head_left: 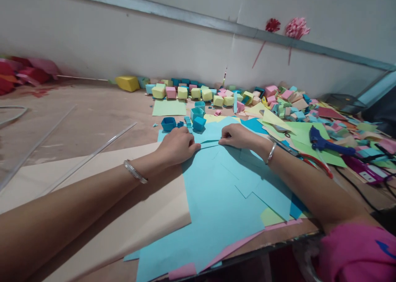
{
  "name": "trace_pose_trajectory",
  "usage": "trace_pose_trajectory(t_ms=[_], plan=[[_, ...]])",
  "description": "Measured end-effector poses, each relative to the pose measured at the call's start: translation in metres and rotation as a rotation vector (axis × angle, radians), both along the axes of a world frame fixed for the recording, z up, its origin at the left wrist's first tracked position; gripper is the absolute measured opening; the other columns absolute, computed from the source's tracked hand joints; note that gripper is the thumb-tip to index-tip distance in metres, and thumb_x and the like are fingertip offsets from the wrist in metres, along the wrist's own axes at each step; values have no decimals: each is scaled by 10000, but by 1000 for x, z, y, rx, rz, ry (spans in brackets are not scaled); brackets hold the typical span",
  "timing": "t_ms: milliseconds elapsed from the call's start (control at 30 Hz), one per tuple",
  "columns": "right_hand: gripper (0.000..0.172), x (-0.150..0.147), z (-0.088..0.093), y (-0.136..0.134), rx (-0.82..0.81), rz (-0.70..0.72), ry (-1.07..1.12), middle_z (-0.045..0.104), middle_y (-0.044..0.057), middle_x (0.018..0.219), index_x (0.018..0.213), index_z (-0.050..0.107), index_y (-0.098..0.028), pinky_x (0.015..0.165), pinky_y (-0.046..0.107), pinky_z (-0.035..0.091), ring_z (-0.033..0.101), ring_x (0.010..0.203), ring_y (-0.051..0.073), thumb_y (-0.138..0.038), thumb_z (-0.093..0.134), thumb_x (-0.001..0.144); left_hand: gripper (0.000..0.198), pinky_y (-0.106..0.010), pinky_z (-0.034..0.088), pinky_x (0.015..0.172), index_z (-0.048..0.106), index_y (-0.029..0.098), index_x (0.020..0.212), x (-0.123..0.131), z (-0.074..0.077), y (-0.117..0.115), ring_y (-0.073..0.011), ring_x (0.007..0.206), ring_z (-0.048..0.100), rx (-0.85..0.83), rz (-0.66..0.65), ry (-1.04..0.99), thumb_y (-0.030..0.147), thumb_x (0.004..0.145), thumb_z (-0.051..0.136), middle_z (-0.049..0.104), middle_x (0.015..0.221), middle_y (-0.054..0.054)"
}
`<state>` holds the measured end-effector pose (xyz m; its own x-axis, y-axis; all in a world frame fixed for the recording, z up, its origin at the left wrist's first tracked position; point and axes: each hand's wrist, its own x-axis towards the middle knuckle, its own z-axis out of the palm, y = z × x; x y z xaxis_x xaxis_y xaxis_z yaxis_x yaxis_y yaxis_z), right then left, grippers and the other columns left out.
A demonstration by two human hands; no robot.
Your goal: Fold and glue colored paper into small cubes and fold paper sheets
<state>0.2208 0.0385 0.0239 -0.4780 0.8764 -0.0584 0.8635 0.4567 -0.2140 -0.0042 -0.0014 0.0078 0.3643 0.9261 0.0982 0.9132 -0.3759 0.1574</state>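
Observation:
A narrow light blue paper strip (209,144) stretches between my two hands, above the middle of the table. My left hand (177,145) pinches its left end between thumb and fingers. At the other end, my right hand (236,136) is closed on the strip, fingers curled. Large light blue paper sheets (216,207) lie beneath both hands. Just beyond the left hand stand small folded paper boxes: an open dark blue box (168,124), a blue box (199,124) and light blue ones (197,113).
Scissors with red handles (315,160), a blue glue gun (331,143) and a purple power strip (365,170) lie at right. Many small paper boxes (182,93) line the wall. Clear glue sticks (93,156) and a beige sheet (148,220) lie at left.

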Motion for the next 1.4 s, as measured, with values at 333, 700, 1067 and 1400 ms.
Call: trace_pose_trajectory(t_ms=[333, 700, 1067, 1400], plan=[[164, -1, 3, 1, -20, -12, -28, 666, 21, 716, 725, 690, -166, 582, 241, 328, 534, 673, 126, -300, 658, 814, 357, -369, 416, 755, 652, 183, 697, 1, 0, 2, -277, 899, 562, -7, 10, 22, 461, 860, 498, 596, 917, -109], [157, 0, 6, 0, -37, -19, -30, 665, 19, 720, 710, 675, -163, 598, 232, 346, 539, 679, 123, -280, 654, 813, 366, -398, 431, 805, 690, 158, 755, -1, 2, 1, -287, 943, 563, -10, -34, 74, 381, 870, 424, 618, 940, -130], [160, 2, 5, 2, -28, 4, -44, 654, 22, 737, 708, 655, -174, 603, 233, 345, 540, 707, 132, -289, 653, 820, 337, -405, 434, 734, 672, 166, 691, 3, 5, -2, -298, 917, 559, -8, 48, 89, 405, 849, 493, 612, 977, -137], [154, 0, -3, -5, 298, 558, -122, 630, 63, 936, 897, 636, -168, 690, 272, 283, 509, 858, 157, -107, 494, 894, 193, -367, 408, 690, 607, 187, 747, 5, 1, -6, -274, 887, 547, 51, 100, -30, 373, 798, 602, 593, 894, -96]])
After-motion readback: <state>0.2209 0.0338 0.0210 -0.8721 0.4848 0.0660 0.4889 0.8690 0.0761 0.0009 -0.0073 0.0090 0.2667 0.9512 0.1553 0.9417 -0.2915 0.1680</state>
